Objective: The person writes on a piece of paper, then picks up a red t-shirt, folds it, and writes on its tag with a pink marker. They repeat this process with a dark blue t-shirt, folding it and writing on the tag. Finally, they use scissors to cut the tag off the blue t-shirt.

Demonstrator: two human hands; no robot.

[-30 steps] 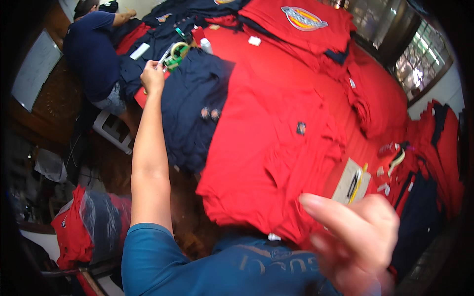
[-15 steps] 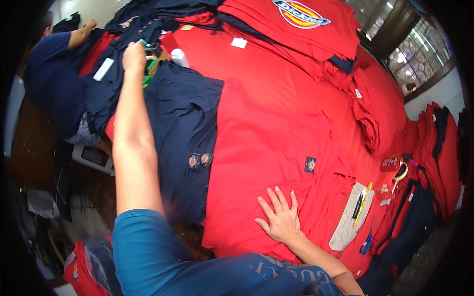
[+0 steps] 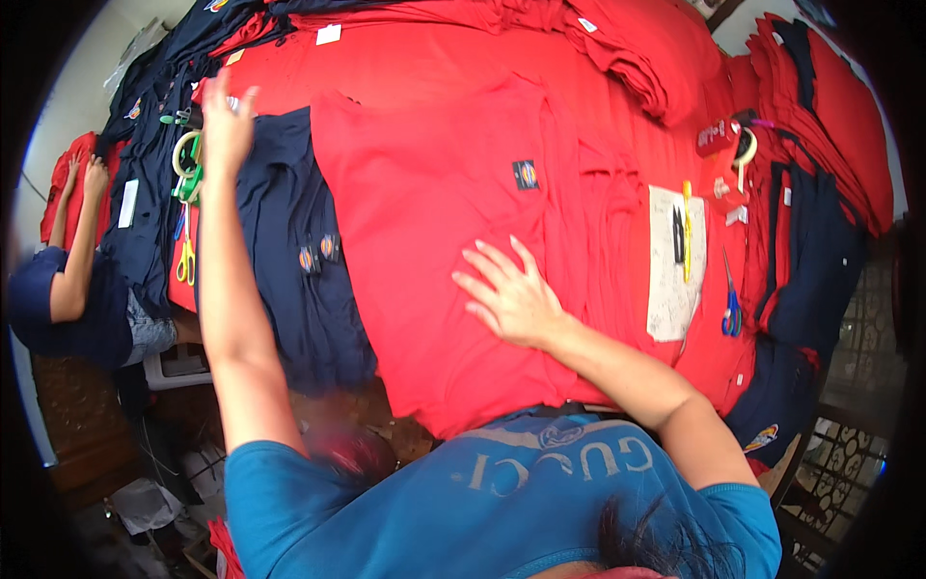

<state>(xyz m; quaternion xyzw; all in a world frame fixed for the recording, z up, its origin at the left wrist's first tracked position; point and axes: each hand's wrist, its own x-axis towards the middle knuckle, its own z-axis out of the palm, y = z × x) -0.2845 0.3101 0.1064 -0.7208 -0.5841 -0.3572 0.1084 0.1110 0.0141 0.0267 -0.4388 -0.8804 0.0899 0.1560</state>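
Observation:
My left hand [image 3: 227, 133] is stretched out at the far left of the table with thumb and fingers apart. A small white thing, perhaps a bottle, shows between them, mostly hidden. Close by are a tape roll on a green dispenser [image 3: 189, 166] and yellow-handled scissors [image 3: 187, 262]. My right hand [image 3: 517, 299] lies flat, fingers spread, on a red shirt [image 3: 424, 212] spread out before me. That shirt carries a small dark label patch [image 3: 525, 175]. Under its left side lies a navy garment [image 3: 285, 207] with two similar patches [image 3: 318, 255].
Right of the shirt lie a marked pale sheet [image 3: 666, 309] with a yellow pen [image 3: 687, 232], and blue-handled scissors [image 3: 731, 314]. Folded red and navy garments [image 3: 820, 125] are stacked at the right. Another person [image 3: 72, 289] works at the far left.
The view has shifted, bringing the shirt higher in the picture. My left hand has moved off the green tool beside the tape to the white thing. My right hand stays flat on the shirt.

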